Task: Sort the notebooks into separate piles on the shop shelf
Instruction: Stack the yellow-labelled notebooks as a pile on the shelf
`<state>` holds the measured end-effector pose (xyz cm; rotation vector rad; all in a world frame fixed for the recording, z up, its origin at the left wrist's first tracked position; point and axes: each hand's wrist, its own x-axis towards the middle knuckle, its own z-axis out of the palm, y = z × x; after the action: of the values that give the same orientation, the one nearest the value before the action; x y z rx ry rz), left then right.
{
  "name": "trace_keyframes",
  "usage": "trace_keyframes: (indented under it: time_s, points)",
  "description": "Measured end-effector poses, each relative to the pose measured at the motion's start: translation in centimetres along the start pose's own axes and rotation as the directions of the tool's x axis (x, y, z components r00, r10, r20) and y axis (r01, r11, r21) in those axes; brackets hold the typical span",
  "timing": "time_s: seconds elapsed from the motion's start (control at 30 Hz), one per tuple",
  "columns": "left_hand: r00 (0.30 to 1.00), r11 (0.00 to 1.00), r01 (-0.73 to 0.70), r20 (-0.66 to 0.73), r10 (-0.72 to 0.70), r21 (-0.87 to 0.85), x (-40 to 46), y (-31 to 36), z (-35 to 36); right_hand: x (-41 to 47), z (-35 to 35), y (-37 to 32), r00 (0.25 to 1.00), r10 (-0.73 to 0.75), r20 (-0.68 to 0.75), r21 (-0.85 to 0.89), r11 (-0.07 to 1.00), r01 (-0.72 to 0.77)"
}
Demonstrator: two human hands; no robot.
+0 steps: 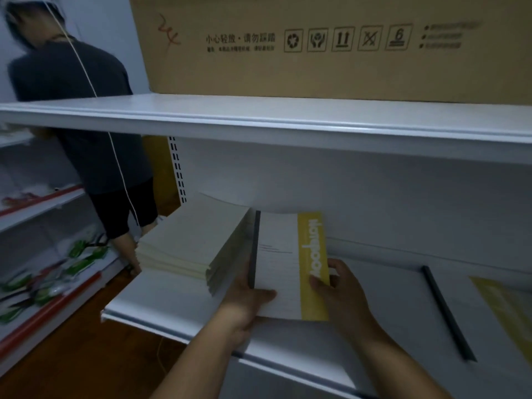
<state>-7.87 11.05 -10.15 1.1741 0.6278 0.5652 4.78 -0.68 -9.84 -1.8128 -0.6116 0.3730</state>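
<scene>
Both hands grip one white notebook with a yellow band [283,263] over the white metal shelf [172,300]. The left hand [247,300] curls closed around its dark spine edge; the right hand [336,286] pinches the yellow edge.

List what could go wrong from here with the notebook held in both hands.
1. The white notebook with the yellow band is pinched only at its edges by the left hand and right hand, so it might slip or bend.
2. The leaning stack of cream notebooks beside it looks uneven and could slide if nudged.
3. The white shelf's front edge is close, so a drop could fall off it.
</scene>
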Motion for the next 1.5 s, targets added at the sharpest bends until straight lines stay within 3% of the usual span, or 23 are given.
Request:
trace_keyframes:
  time_s: [0.1,0.2,0.27,0.43,0.63,0.77,0.9,1.03,1.13,1.23,1.33,1.4,1.5]
  points:
    - [0.99,0.994,-0.111,-0.093,0.11,-0.012,-0.5,0.1,-1.4,-0.2,-0.3,0.2,0.987,-0.154,0.04,-0.291,0.943,0.159]
    - [0.983,0.986,-0.158,-0.103,0.152,-0.055,-1.2,0.2,-2.1,0.6,-0.9,1.4,0.997,-0.006,0.081,-0.572,0.818,0.051]
    - [0.981,0.985,-0.159,-0.121,0.151,-0.06,-1.6,0.1,-2.0,1.0,-0.6,1.5,0.987,0.103,0.119,-0.604,0.797,-0.01]
    - [0.98,0.99,-0.144,-0.139,0.144,0.004,-2.5,0.1,-1.8,1.2,0.1,0.9,0.981,0.114,0.158,-0.653,0.757,0.017]
    - [0.98,0.99,-0.143,-0.138,0.14,-0.011,-2.4,-0.3,-2.2,1.9,-1.9,2.3,0.988,0.106,0.112,-0.528,0.849,-0.032]
    - [0.979,0.987,-0.154,-0.142,0.145,-0.053,-2.2,-0.7,-2.3,2.1,-5.3,2.9,0.999,0.031,0.024,-0.224,0.974,-0.025]
    - [0.977,0.985,-0.157,-0.156,0.146,-0.065,-2.1,-1.1,-1.7,2.4,-10.0,2.5,0.996,0.039,-0.078,0.148,0.989,-0.027]
    - [0.98,0.986,-0.149,-0.141,0.137,-0.077,-1.9,-1.5,-0.1,2.3,-9.0,2.3,0.997,0.071,-0.03,0.243,0.968,-0.062]
    - [0.985,0.988,-0.146,-0.101,0.14,-0.056,-2.1,-1.4,1.3,1.4,-5.1,2.8,0.999,0.025,0.028,0.103,0.994,-0.028]
    - [0.988,0.991,-0.131,-0.093,0.127,-0.032,-2.2,-1.8,1.3,0.8,-2.1,2.6,0.996,-0.048,0.079,-0.149,0.987,0.06]
    - [0.984,0.992,-0.127,-0.125,0.125,-0.009,-2.3,-1.8,-0.1,0.7,-1.3,2.0,0.992,-0.117,0.05,-0.274,0.953,0.126]
    - [0.979,0.99,-0.143,-0.144,0.144,0.019,-2.6,-1.3,-1.0,1.2,-1.3,1.8,0.996,-0.084,0.008,-0.327,0.941,0.082]
    - [0.972,0.987,-0.159,-0.17,0.161,0.026,-2.9,-1.0,-2.0,1.7,-0.1,1.9,0.996,0.032,0.08,-0.52,0.854,0.014]
